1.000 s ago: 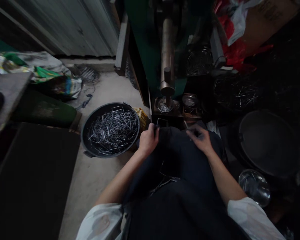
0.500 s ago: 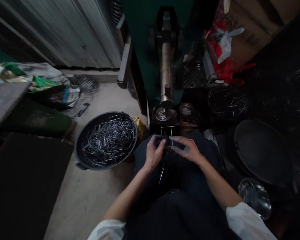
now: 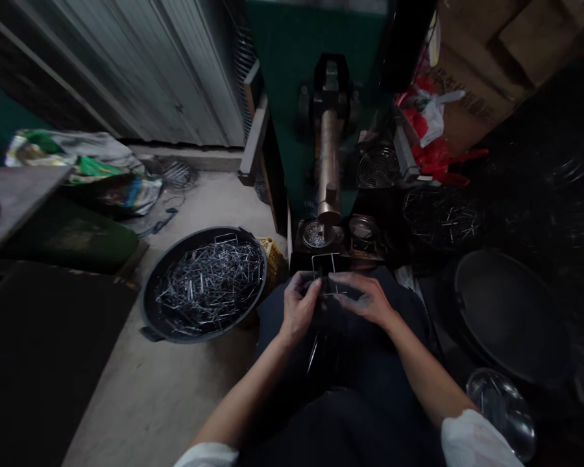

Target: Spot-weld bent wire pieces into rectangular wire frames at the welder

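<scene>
A thin wire frame point(image 3: 324, 255), roughly rectangular, is held upright over my lap, just in front of the machine. My left hand point(image 3: 300, 303) pinches its left side between thumb and fingers. On its right side, my right hand point(image 3: 365, 298) has thumb and fingers around the wire near the lower corner; the fingertips are dim. Beyond the frame, a metal cylinder point(image 3: 329, 162) of the machine points down at a round dish point(image 3: 316, 235) of small metal pieces. A second round dish point(image 3: 363, 228) sits to its right.
At my left, a large dark basin point(image 3: 148, 295) of wire pieces rests by a yellow crate point(image 3: 271, 256). To the right are a dark round lid or pan point(image 3: 509, 311), a shiny bowl point(image 3: 503, 408) and red bags point(image 3: 438, 162).
The view has tilted slightly, so the machine and basin appear a little lower. Both hands stay at the wire frame, with little change in their hold.
</scene>
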The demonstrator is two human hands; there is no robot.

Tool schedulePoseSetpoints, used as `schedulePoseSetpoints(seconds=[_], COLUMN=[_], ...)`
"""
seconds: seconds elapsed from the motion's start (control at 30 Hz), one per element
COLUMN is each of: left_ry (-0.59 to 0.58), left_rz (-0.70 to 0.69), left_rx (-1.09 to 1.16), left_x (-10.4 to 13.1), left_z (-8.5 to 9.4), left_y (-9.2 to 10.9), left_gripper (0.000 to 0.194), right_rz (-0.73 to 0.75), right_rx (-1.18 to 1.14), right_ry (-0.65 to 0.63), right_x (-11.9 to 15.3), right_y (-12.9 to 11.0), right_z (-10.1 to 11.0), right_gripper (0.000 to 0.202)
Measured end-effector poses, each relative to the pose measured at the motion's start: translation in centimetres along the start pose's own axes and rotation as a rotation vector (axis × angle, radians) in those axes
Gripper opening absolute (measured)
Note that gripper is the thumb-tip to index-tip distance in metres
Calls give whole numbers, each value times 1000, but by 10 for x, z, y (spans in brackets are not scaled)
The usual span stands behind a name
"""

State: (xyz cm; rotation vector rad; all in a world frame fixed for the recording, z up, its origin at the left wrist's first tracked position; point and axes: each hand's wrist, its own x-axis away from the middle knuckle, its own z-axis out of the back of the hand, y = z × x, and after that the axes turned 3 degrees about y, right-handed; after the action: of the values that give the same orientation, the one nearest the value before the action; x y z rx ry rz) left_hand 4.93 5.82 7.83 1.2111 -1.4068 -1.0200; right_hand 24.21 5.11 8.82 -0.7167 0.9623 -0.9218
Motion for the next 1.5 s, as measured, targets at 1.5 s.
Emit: schedulePoseSetpoints(seconds=[1.5], left_ry=[23], left_rz=[-13], left_rx=[114], left_x=[-89], left_z=[-7], left_y=[32], left_gripper=[44], right_rz=[-233], right_rx=[-116], right_ry=[154], right_x=[-75], right_y=[26], right_z=[17], right_gripper=[24])
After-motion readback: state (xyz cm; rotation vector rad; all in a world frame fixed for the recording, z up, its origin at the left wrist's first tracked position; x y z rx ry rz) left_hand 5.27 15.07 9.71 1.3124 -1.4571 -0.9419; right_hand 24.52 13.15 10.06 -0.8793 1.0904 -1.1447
